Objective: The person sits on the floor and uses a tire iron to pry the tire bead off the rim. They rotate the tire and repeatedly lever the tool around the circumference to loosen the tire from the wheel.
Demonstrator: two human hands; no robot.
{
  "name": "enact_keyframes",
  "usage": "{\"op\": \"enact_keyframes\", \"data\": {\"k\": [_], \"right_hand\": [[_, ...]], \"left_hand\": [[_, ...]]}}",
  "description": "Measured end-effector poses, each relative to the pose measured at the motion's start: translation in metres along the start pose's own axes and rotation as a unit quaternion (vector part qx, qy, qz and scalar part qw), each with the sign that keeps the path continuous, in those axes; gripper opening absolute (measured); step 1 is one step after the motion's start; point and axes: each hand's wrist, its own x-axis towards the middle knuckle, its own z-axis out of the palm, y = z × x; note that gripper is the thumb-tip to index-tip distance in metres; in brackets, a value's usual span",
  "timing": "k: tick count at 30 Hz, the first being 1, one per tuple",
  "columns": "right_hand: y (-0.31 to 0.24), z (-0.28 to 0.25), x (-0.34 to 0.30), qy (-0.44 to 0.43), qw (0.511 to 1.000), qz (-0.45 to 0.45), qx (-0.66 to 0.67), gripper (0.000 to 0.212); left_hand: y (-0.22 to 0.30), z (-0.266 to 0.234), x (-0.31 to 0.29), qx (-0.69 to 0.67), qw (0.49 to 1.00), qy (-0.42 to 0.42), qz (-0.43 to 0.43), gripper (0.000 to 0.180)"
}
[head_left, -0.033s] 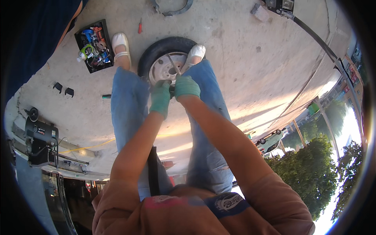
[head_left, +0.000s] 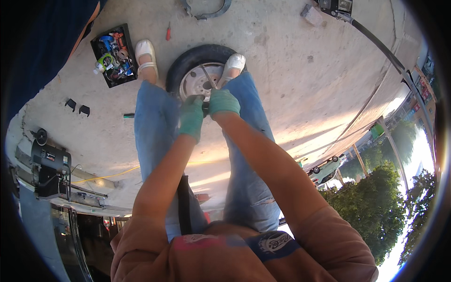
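A black tyre [head_left: 174, 70] on a pale steel wheel rim [head_left: 190, 83] lies flat on the ground between my feet. My right shoe [head_left: 236, 61] rests on the tyre's right side. In a green glove, my right hand [head_left: 224, 103] is closed round a slim metal bar [head_left: 207, 75] that reaches over the rim. My left hand [head_left: 191, 117], gloved alike, is closed beside it at the tyre's near edge. Something dark shows between the two hands; I cannot tell whether it is the tyre or a tool.
At my left foot stands a black tray [head_left: 123, 32] full of tools. A red-handled screwdriver [head_left: 168, 32] and a curved grey part [head_left: 218, 13] lie beyond. Another person's dark-clothed leg [head_left: 37, 47] is at upper left. Left lies a black machine [head_left: 49, 162]; a stone [head_left: 312, 15] sits upper right.
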Motion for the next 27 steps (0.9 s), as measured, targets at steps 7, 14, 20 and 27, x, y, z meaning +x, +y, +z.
{"op": "enact_keyframes", "data": {"k": [7, 14, 20, 27], "right_hand": [[0.002, -0.020, 0.019, -0.001, 1.000, -0.025, -0.011, 0.033], [-0.002, -0.026, 0.057, -0.028, 0.975, -0.102, -0.194, 0.040], [-0.003, -0.058, 0.040, 0.008, 0.983, -0.118, -0.140, 0.034], [-0.006, -0.072, 0.065, 0.003, 0.968, -0.132, -0.215, 0.033]], "left_hand": [[0.078, -0.051, -0.094, -0.038, 0.981, -0.011, 0.191, 0.031], [0.032, -0.164, -0.154, -0.118, 0.933, 0.262, 0.217, 0.026], [-0.006, -0.158, -0.093, -0.017, 0.967, 0.189, 0.171, 0.022], [-0.051, -0.142, 0.060, 0.254, 0.936, 0.163, 0.182, 0.037]]}}
